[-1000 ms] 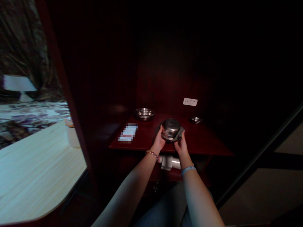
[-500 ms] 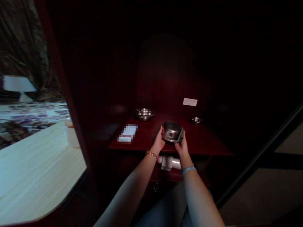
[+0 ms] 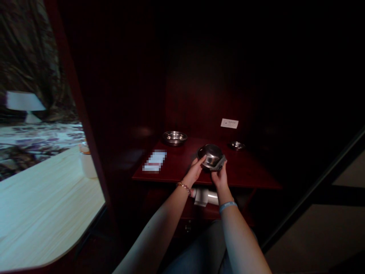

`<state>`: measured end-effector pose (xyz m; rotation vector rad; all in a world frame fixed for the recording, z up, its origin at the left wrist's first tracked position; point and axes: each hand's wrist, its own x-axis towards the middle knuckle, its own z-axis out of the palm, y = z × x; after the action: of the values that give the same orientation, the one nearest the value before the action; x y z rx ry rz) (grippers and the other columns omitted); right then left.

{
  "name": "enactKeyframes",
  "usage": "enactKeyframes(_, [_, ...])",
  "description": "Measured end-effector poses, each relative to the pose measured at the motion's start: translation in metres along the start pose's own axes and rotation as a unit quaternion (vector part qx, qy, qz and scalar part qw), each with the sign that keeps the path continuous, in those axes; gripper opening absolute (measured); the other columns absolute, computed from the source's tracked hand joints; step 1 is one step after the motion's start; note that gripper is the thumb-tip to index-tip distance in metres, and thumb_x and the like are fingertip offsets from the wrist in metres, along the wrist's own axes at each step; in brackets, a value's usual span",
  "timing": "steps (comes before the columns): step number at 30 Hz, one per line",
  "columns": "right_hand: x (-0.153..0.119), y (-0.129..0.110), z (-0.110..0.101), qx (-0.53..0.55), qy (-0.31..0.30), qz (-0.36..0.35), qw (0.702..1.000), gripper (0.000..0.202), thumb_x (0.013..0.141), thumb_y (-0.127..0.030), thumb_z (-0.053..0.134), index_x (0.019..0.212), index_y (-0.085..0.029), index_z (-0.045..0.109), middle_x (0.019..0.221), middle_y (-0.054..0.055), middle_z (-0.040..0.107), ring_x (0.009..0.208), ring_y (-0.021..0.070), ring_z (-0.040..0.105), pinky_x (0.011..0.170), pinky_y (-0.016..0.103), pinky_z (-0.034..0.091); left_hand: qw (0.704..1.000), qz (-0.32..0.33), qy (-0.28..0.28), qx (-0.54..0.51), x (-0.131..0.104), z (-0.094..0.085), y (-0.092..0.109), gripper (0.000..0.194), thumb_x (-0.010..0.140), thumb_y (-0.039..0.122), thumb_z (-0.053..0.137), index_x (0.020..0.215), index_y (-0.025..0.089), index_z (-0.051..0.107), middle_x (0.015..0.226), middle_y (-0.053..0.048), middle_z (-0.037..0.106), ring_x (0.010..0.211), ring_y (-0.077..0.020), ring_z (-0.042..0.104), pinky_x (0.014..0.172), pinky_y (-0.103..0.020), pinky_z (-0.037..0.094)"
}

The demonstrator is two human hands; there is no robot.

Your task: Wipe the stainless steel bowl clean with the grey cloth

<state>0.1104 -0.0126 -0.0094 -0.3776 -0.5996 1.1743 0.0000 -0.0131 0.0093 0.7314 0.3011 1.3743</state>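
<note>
A shiny metal bowl [image 3: 212,153] is held bottom up over the dark red shelf, between both my hands. My left hand [image 3: 196,170] grips its near left rim, with the thumb on the outer wall. On the right side, my right hand [image 3: 220,175] presses a grey cloth [image 3: 220,163] against the rim; its fingers are partly hidden behind cloth and bowl. Farther back on the left stand metal bowls [image 3: 175,138] that look stacked. A smaller metal bowl [image 3: 237,145] sits at the back right.
The dark red shelf [image 3: 176,173] has a blurred-out white item [image 3: 154,161] at its left. Under it lies a white cylinder [image 3: 212,197]. A socket plate [image 3: 229,123] is on the back wall. A pale wooden table [image 3: 51,201] with a jar [image 3: 89,165] is at the left.
The bowl has turned and shifted slightly right in my hands. My left thumb has moved from the rim onto the bowl's wall. The cloth has moved a little right with my right hand.
</note>
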Motion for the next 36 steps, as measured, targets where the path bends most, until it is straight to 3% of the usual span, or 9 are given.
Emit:
enactKeyframes(8, [-0.004,-0.001,0.006,0.003,-0.028,0.005,1.0,0.039,0.094,-0.05,0.042,0.116,-0.025,0.064,0.118,-0.002,0.07,0.118,0.0109,0.06,0.112,0.034,0.038,0.999,0.005,0.051,-0.003,0.005,-0.004,-0.004,0.036,0.083,0.04,0.067,0.108,0.014,0.066,0.113,-0.014,0.07,0.114,-0.0235,0.062,0.108,-0.041,0.038])
enactKeyframes(16, [-0.007,-0.001,0.013,-0.022,-0.034,0.01,0.999,0.039,0.094,-0.049,0.042,0.113,-0.023,0.065,0.118,0.0,0.07,0.121,0.0123,0.058,0.113,0.036,0.035,0.996,0.043,0.065,-0.041,0.01,-0.003,-0.003,0.034,0.089,0.04,0.058,0.109,0.014,0.066,0.119,-0.012,0.068,0.12,-0.0224,0.058,0.111,-0.039,0.036])
enactKeyframes(22, [-0.007,-0.002,0.012,-0.034,-0.049,0.02,0.998,0.045,0.092,-0.054,0.043,0.118,-0.023,0.063,0.123,0.0,0.067,0.122,0.013,0.057,0.114,0.036,0.035,0.993,0.024,0.092,-0.071,0.011,-0.004,-0.001,0.035,0.091,0.039,0.053,0.114,0.015,0.065,0.127,-0.009,0.064,0.123,-0.0206,0.056,0.11,-0.036,0.038])
enactKeyframes(27, [-0.008,-0.002,0.007,-0.045,-0.059,0.025,0.997,0.051,0.086,-0.061,0.049,0.117,-0.023,0.063,0.123,0.002,0.067,0.123,0.0191,0.057,0.112,0.042,0.039,0.993,0.009,0.089,-0.076,0.01,-0.002,0.001,0.035,0.093,0.04,0.048,0.113,0.017,0.066,0.129,-0.006,0.063,0.124,-0.0196,0.054,0.111,-0.034,0.038])
enactKeyframes(36, [-0.008,-0.002,0.003,-0.042,-0.056,0.032,0.997,0.048,0.086,-0.06,0.051,0.115,-0.024,0.064,0.122,0.003,0.068,0.12,0.0194,0.059,0.109,0.043,0.042,0.992,0.033,0.101,-0.069,0.009,-0.004,0.002,0.036,0.09,0.041,0.054,0.116,0.017,0.065,0.128,-0.007,0.064,0.125,-0.0213,0.054,0.111,-0.037,0.038])
